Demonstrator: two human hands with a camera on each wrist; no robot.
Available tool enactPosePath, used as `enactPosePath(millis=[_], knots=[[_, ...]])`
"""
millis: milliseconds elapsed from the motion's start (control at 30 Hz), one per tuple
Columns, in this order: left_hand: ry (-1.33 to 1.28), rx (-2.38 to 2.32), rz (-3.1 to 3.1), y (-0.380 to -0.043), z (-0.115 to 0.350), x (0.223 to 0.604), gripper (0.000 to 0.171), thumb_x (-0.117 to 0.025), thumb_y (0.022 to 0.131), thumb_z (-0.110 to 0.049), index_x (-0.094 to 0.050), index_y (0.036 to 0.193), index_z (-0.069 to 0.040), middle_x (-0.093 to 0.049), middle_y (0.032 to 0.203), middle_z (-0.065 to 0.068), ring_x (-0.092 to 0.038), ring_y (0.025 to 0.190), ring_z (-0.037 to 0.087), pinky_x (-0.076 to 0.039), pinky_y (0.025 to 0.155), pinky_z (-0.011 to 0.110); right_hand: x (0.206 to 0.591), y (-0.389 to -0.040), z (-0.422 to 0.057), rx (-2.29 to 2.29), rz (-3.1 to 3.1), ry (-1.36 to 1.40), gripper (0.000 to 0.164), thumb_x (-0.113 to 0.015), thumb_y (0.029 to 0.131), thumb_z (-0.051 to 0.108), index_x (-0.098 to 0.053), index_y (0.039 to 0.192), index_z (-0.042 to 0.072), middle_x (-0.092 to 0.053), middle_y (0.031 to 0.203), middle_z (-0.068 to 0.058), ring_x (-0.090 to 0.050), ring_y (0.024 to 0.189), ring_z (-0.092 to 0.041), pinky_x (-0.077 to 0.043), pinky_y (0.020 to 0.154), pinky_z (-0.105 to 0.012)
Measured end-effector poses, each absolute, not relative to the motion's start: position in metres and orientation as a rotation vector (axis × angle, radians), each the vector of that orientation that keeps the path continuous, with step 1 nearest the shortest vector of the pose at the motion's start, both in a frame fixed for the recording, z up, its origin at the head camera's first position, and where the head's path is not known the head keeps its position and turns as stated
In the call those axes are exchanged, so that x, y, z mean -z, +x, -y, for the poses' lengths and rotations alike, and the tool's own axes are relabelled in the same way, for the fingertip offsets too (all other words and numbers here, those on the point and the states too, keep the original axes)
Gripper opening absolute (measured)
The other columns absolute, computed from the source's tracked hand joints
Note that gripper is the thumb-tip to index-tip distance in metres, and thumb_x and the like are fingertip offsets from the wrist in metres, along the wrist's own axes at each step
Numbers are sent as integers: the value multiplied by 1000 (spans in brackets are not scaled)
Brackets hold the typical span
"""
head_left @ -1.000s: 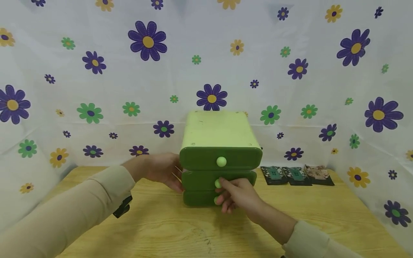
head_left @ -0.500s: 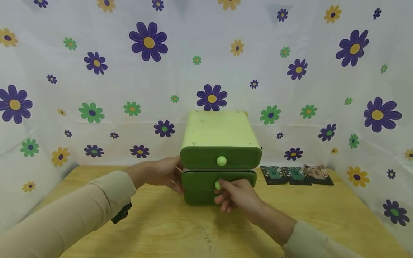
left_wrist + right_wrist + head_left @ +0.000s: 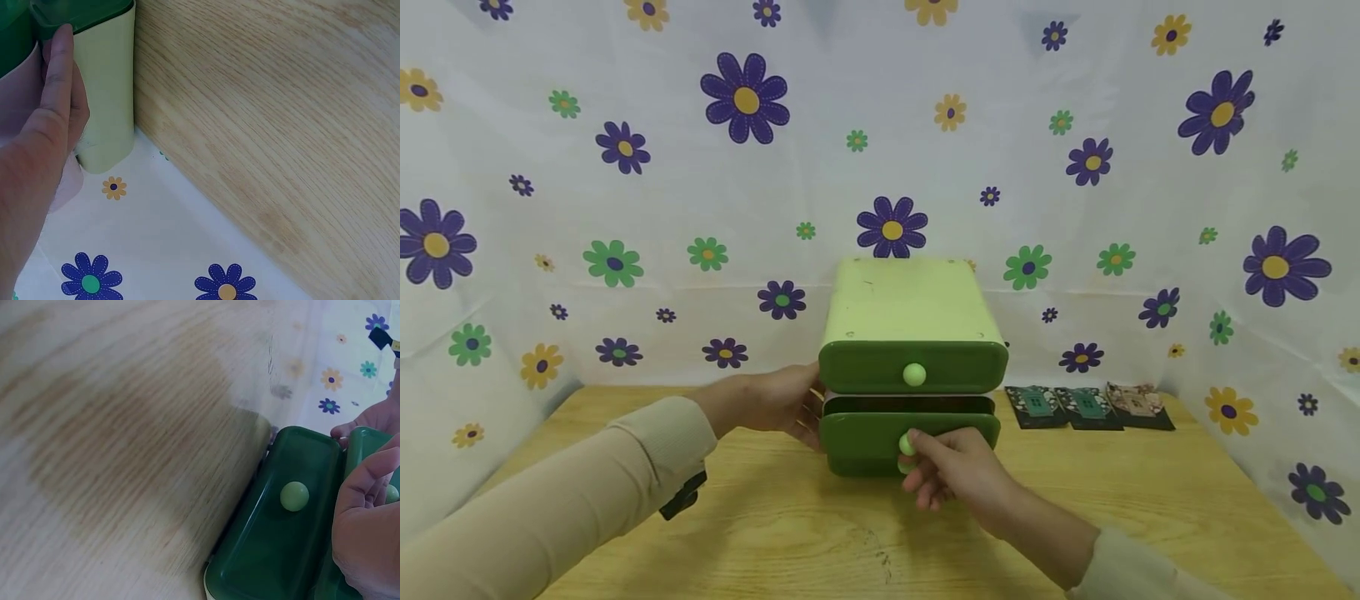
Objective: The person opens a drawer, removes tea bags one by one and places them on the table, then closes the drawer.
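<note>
A small chest of drawers (image 3: 913,300) with a pale green top and dark green fronts stands on the table. Its middle drawer (image 3: 859,437) sticks out a little, leaving a dark gap above its front. My right hand (image 3: 970,471) pinches that drawer's round pale knob (image 3: 907,442) between thumb and fingers. The bottom drawer (image 3: 269,531) shows its front and knob in the right wrist view. Against the chest's left side, my left hand (image 3: 775,404) rests with fingers extended; the left wrist view shows the fingers (image 3: 59,81) along the pale side panel (image 3: 106,94).
Three flat printed packets (image 3: 1090,406) lie on the wooden table (image 3: 760,533) to the right of the chest. White cloth (image 3: 662,183) with a flower print hangs behind and on both sides. A black device (image 3: 683,493) sits under my left wrist.
The middle drawer has come out toward me, its front now jutting over the bottom drawer. My right hand has moved slightly down and nearer with the knob. My left hand stays at the side.
</note>
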State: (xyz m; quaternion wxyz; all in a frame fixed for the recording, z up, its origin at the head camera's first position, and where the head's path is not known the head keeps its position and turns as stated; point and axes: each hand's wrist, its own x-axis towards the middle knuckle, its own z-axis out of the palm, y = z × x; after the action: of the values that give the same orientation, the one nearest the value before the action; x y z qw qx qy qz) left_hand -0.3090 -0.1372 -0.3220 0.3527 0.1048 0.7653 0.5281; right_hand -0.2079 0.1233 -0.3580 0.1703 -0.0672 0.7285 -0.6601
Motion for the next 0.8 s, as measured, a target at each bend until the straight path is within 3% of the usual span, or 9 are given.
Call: enactPosePath(millis=[200, 800], knots=[[263, -1350, -1978, -309, 138, 321, 66, -24, 107, -54, -51, 128, 3, -59, 115, 23, -65, 96, 32, -59, 88, 47, 359, -202, -124, 1869, -2052, -184, 47, -54, 103, 36, -69, 102, -8, -69, 67, 2, -61, 52, -8, -50, 51, -23], [295, -1311, -2015, -308, 139, 320, 70, -23, 105, -58, -49, 129, 2, -58, 118, 22, -65, 97, 31, -59, 88, 45, 357, -182, -127, 1832, -2027, -177, 46, -54, 103, 36, -70, 101, -7, -70, 68, 0, -61, 52, -7, -49, 51, -22]])
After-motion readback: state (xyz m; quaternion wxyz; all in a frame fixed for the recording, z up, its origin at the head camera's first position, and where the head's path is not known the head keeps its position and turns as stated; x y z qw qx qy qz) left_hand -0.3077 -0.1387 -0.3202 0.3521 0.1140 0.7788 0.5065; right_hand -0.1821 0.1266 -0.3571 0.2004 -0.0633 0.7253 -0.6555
